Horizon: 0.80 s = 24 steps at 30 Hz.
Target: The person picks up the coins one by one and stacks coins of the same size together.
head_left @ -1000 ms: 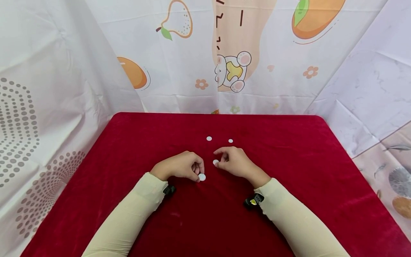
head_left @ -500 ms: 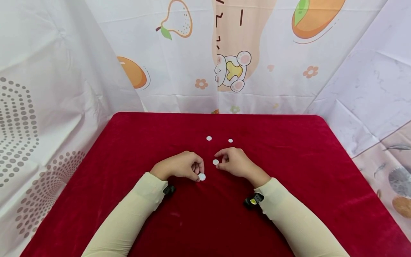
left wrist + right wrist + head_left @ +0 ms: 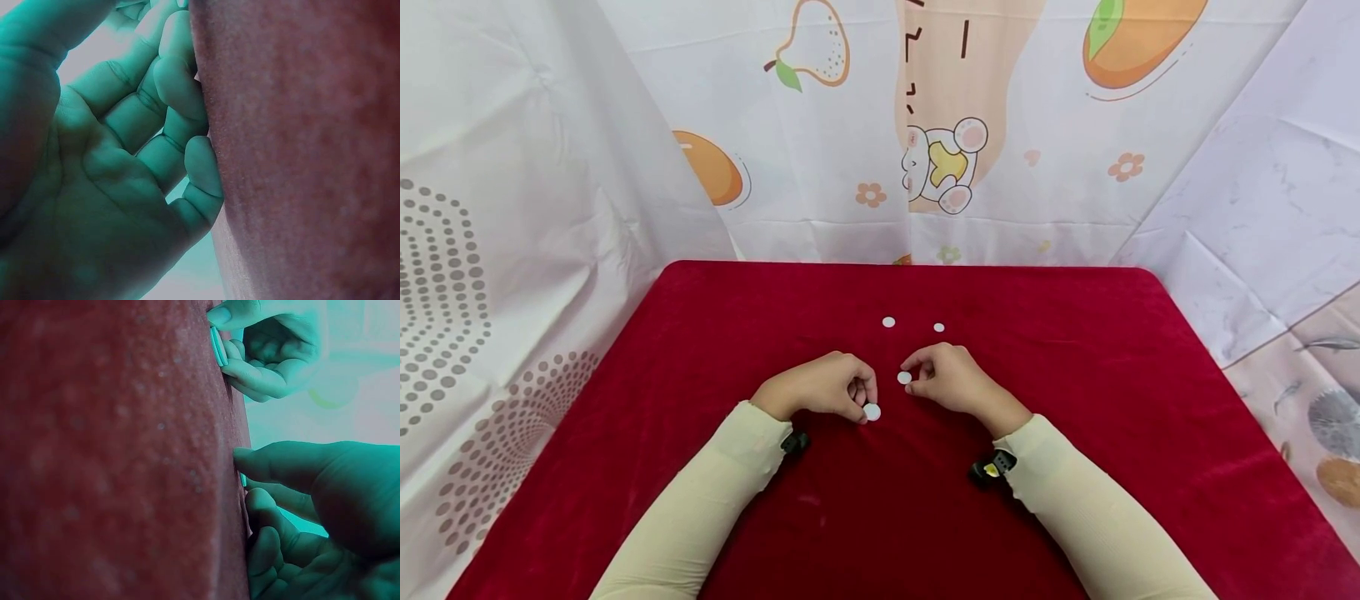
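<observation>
My left hand (image 3: 827,387) pinches a small white disc (image 3: 872,412) between thumb and index finger, low over the red cloth. In the right wrist view that disc (image 3: 219,347) stands tilted and its edge looks layered. To the right, my right hand (image 3: 953,379) has thumb and index finger at either side of another white disc (image 3: 904,377), which lies close to the cloth. A sliver of this disc (image 3: 244,480) shows between those fingers in the right wrist view. The left wrist view shows the left hand's palm and curled fingers (image 3: 178,87), its disc mostly hidden.
Beyond the hands, two more white discs lie on the table: one (image 3: 889,322) behind the gap and a smaller one (image 3: 938,327) to its right. Red velvet cloth (image 3: 1060,375) covers the table. Printed curtains (image 3: 820,167) hang behind and at both sides.
My right thumb and index finger have shifted slightly right, leaving more of their disc visible. The left hand and the discs stay where they were.
</observation>
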Each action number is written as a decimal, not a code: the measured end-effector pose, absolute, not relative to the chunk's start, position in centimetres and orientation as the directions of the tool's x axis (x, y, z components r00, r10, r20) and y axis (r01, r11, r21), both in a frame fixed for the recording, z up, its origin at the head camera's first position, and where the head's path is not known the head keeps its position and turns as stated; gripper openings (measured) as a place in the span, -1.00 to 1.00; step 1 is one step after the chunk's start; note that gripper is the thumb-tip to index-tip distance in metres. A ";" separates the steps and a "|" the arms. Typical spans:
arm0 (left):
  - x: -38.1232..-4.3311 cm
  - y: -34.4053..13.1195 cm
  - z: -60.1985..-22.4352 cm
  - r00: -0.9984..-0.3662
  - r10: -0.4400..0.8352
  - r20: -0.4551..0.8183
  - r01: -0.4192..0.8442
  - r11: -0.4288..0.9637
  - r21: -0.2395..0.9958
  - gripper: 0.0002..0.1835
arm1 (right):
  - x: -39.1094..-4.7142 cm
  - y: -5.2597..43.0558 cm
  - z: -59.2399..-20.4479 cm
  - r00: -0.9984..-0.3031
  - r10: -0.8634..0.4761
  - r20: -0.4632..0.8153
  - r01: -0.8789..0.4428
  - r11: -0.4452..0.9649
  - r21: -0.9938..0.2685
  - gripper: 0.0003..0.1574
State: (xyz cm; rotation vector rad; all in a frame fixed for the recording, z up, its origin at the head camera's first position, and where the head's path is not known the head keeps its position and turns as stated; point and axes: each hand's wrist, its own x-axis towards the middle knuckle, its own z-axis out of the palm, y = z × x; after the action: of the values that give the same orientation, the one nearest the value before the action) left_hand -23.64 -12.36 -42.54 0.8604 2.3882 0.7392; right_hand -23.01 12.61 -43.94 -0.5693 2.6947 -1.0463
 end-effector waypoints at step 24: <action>-23.7 -12.3 -42.7 -0.682 0.685 -0.256 0.420 0.653 0.630 -0.83 | -23.0 12.5 -43.8 -0.907 -0.419 -0.050 -0.277 0.680 -0.679 -0.81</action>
State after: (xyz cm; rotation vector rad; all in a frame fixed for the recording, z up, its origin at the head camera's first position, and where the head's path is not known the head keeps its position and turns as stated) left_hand -23.69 -12.32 -42.68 0.8616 2.3925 0.7419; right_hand -22.98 12.54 -43.79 -0.5642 2.6910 -1.0378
